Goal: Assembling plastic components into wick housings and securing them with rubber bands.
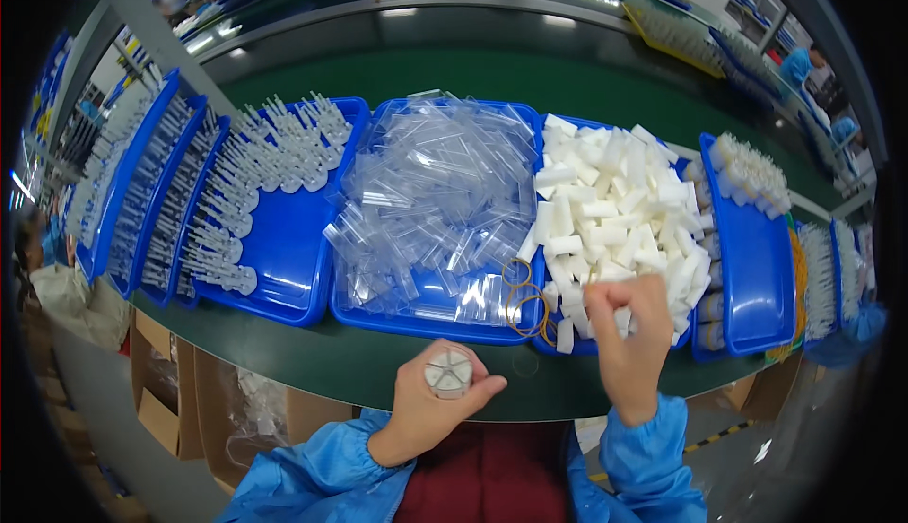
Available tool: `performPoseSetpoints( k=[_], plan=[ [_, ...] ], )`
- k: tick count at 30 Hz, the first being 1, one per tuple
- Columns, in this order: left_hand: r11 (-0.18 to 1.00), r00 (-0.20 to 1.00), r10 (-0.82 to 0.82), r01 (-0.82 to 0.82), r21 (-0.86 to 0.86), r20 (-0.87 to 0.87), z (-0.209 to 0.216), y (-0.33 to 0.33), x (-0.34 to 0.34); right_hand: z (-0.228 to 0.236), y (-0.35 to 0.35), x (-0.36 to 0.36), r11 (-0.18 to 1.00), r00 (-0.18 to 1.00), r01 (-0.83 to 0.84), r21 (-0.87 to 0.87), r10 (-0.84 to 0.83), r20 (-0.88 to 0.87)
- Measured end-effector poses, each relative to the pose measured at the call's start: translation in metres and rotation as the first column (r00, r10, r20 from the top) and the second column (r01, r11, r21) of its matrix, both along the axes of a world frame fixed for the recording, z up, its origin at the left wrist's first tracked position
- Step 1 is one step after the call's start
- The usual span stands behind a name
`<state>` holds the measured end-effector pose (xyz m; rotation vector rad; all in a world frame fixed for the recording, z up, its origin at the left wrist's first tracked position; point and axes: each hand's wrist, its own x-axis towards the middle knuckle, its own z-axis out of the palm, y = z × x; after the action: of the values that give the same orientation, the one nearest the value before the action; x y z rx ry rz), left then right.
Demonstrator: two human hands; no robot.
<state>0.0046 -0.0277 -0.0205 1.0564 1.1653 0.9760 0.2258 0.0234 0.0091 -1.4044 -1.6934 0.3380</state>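
My left hand (pixel 427 411) is wrapped round a short round bundle (pixel 448 373) of white wedge-shaped pieces, its end face turned up. It is held just off the near side of the middle tray. My right hand (pixel 628 343) is over the near edge of a blue tray heaped with small white blocks (pixel 615 206). Its fingers are bent toward the thumb among the blocks; what lies between them is too unclear to name. Thin tan rubber bands (pixel 527 313) hang over the rims where this tray meets the middle one.
The middle blue tray (pixel 430 327) holds a pile of clear plastic sleeves (pixel 445 183). At left, a blue tray (pixel 284 258) carries white stemmed parts (pixel 298 140), beside more tilted trays. On the right is another blue tray (pixel 757 282). Cardboard boxes (pixel 213 409) stand below the green table (pixel 378 357).
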Motion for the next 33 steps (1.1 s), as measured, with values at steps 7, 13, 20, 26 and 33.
performPoseSetpoints(
  k=[7,13,20,26,33],
  plan=[
    [0.996,0.975,0.023,-0.042,0.08,0.219,0.002,0.008,0.02,0.002,-0.045,-0.021,0.9,0.767,-0.399,-0.173,0.224,-0.602],
    [0.965,0.917,-0.176,0.233,-0.121,0.358,0.012,0.014,0.017,-0.005,-0.054,-0.027,0.948,0.709,-0.27,-0.17,0.076,-0.701],
    [0.818,0.852,-0.465,0.518,0.25,-0.242,-0.013,0.004,0.018,0.015,-0.019,-0.012,0.701,0.682,-0.671,-0.242,0.711,0.171],
    [0.963,0.963,-0.266,0.263,0.054,0.043,0.025,0.015,-0.014,0.005,-0.017,0.026,0.815,0.69,-0.545,-0.196,0.569,0.448],
    [0.941,0.882,0.291,-0.334,0.055,0.372,0.036,0.027,0.01,0.009,-0.022,-0.001,0.525,-0.276,-0.712,0.467,0.403,-0.873]
  ],
)
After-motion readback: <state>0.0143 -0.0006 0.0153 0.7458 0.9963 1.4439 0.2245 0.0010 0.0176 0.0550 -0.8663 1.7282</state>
